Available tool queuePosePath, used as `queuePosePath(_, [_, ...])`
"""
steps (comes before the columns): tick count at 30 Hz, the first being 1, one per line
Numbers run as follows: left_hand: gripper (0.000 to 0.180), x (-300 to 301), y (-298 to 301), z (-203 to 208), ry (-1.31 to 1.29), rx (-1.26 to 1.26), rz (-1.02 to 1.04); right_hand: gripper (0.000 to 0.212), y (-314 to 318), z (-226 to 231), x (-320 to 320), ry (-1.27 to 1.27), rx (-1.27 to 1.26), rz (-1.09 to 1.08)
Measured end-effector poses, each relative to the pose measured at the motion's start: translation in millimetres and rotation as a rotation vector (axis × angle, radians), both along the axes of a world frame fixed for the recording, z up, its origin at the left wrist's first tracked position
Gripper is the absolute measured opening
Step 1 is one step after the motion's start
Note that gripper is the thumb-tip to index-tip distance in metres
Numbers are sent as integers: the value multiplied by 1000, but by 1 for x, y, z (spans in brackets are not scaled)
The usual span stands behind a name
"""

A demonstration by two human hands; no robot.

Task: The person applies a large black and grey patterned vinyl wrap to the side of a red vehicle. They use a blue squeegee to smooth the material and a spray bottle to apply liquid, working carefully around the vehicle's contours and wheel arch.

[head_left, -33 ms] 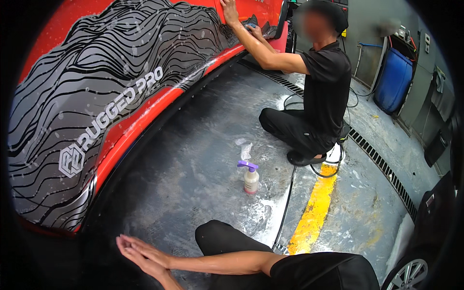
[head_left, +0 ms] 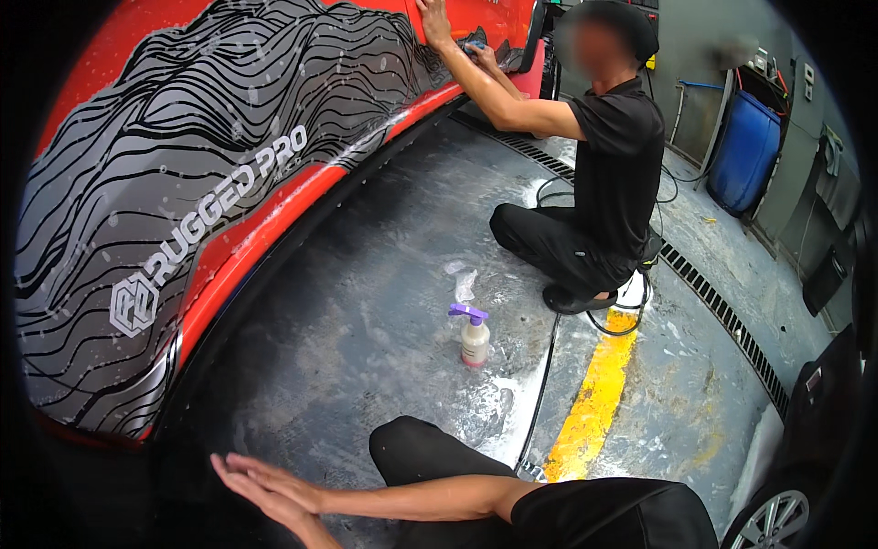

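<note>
Hands: right hand (head_left: 291, 482) and left hand (head_left: 267, 503) meet flat against each other at lower left, fingers straight and pointing toward the car; I see nothing held.
Car (head_left: 238, 160): fills the upper left of my view, red with a grey, wavy-lined side, speckled with pale drops; its lower edge lies beyond the fingertips, apart from them.
Co-worker (head_left: 617, 146): crouched at upper centre in black clothes, one hand (head_left: 435, 22) up on the red panel, the other hand (head_left: 485, 59) at a small blue thing (head_left: 475, 47) by the car; I cannot tell what it is.
Spray bottle (head_left: 475, 342): upright on the grey floor (head_left: 311, 311), purple top, between knee and co-worker.
Hose (head_left: 541, 389): black, running beside a yellow stripe (head_left: 594, 393).
Barrel (head_left: 745, 154): blue, upper right.
</note>
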State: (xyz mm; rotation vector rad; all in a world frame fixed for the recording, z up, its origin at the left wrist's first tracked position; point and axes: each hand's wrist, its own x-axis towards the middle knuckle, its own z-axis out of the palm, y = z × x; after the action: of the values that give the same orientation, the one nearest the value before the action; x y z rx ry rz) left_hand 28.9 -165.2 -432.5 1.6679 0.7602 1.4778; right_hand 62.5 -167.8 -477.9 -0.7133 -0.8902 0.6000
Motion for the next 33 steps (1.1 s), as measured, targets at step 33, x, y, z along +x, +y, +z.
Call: queuePosePath(33, [51, -38, 21, -23, -323, -538, -10, 70, -19, -2, -39, -610, -239, -47])
